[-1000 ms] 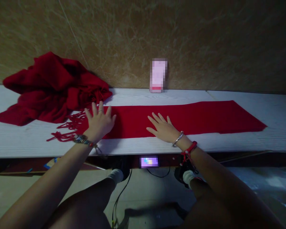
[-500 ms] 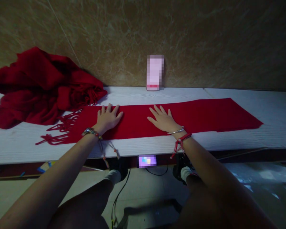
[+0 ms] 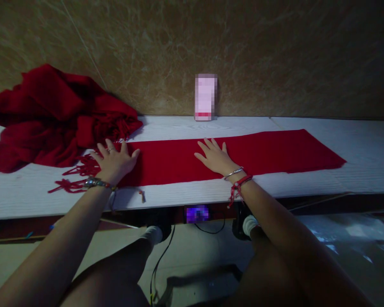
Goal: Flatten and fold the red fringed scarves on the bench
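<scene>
A long red scarf [image 3: 173, 162] lies flat across the white wood-grain surface, with its fringe [image 3: 72, 185] at the left end. My left hand [image 3: 117, 164] rests on the scarf near that fringe, palm down and fingers spread. Around the middle of the scarf, my right hand [image 3: 216, 157] lies flat with its fingers apart. Neither hand grips the cloth. A second, crumpled heap of red fringed cloth [image 3: 51, 119] sits just beyond and to the left of my left hand.
The white surface [image 3: 365, 145] runs along a brown marbled wall [image 3: 275, 55]. Against the wall leans a pink, blurred rectangular object [image 3: 205, 97]. Below the front edge are a lit, blurred screen [image 3: 196, 214], a black cable [image 3: 161, 258] and my feet.
My left hand has slid left along the scarf to its fringed end. My right hand stays almost in place, and the scarf's right end has shifted slightly left in view.
</scene>
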